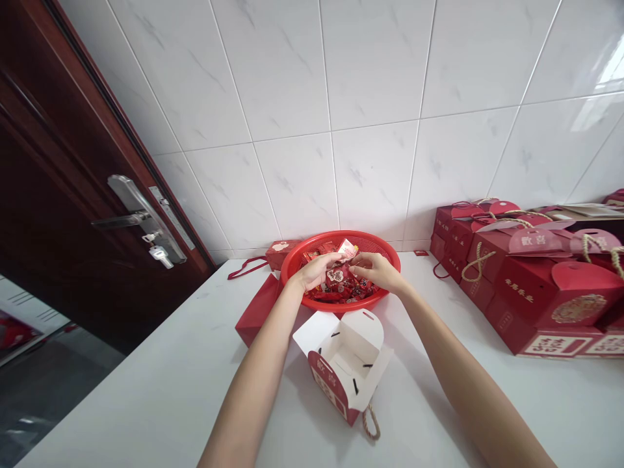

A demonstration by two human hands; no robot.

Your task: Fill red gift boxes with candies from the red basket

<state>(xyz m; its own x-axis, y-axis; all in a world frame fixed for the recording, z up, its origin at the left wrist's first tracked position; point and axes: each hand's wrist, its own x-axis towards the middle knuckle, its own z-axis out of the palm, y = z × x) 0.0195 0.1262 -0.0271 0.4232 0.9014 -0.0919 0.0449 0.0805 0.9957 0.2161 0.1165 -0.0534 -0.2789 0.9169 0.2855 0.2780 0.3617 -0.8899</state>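
Both my hands reach into a red plastic basket (pixel 392 255) filled with small red wrapped packets (pixel 336 275). My left hand (pixel 316 272) is over the left part of the packets, its fingers stretched out toward a small white and pink packet (pixel 348 249). On the right side, my right hand (pixel 374 269) has its fingers bent together in a pinch; whatever they hold is hidden. Between my forearms, in front of the basket, stands an open gift box (pixel 336 383), red outside and white inside, its flaps spread and a rope handle (pixel 371 422) hanging at its side.
Red gift boxes (pixel 517 286) with rope handles are stacked at the right against the tiled wall (pixel 292 182). Left of the basket are a red box (pixel 257 311) and a smaller one with a ribbon (pixel 283 250). A dark door (pixel 63 162) with keys borders the white tabletop (pixel 185 364).
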